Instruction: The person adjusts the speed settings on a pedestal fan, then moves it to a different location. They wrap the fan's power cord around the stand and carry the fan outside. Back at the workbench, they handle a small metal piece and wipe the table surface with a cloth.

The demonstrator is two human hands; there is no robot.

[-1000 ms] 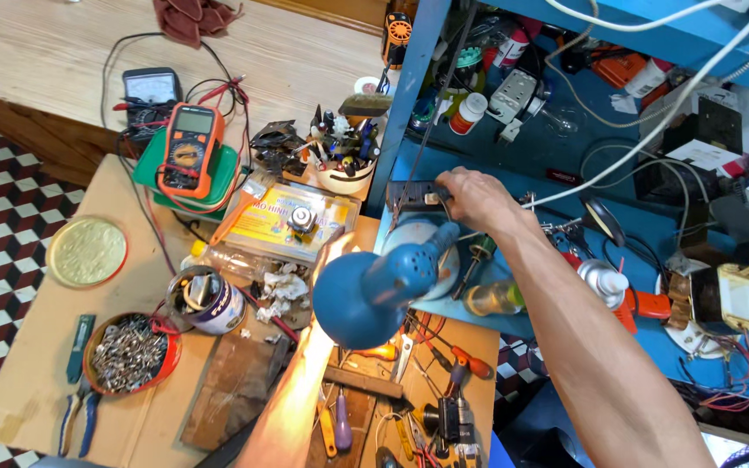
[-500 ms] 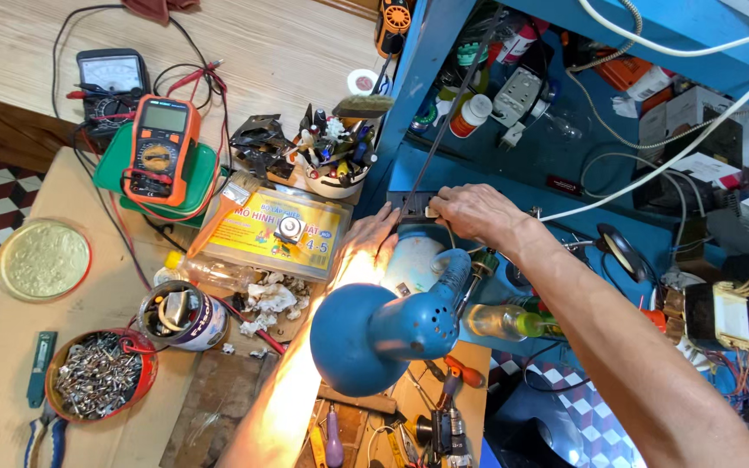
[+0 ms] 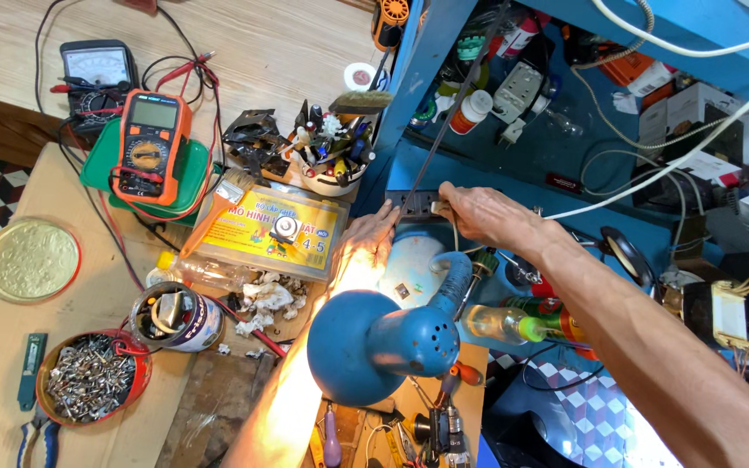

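My right hand (image 3: 489,217) reaches across to a black power strip (image 3: 413,203) at the foot of the blue shelf unit and pinches a small plug (image 3: 440,208) at the strip's right end. My left hand (image 3: 367,241), brightly lit from below, lies with its fingers spread, the fingertips touching the strip's left end. A blue desk lamp (image 3: 374,342) shines just under both hands and hides part of my left forearm. A white round object (image 3: 409,260) sits beneath the strip.
An orange multimeter (image 3: 151,143) on a green tray, an analog meter (image 3: 95,65), a yellow-labelled plastic box (image 3: 275,230), a tub of tools (image 3: 331,156), a tin of screws (image 3: 88,379) and a gold lid (image 3: 29,258) crowd the bench. Cables and bottles fill the blue shelf (image 3: 522,147).
My left hand has come up beside the power strip, where only the right hand was a second ago. The right hand stays at the strip. The view has shifted right.
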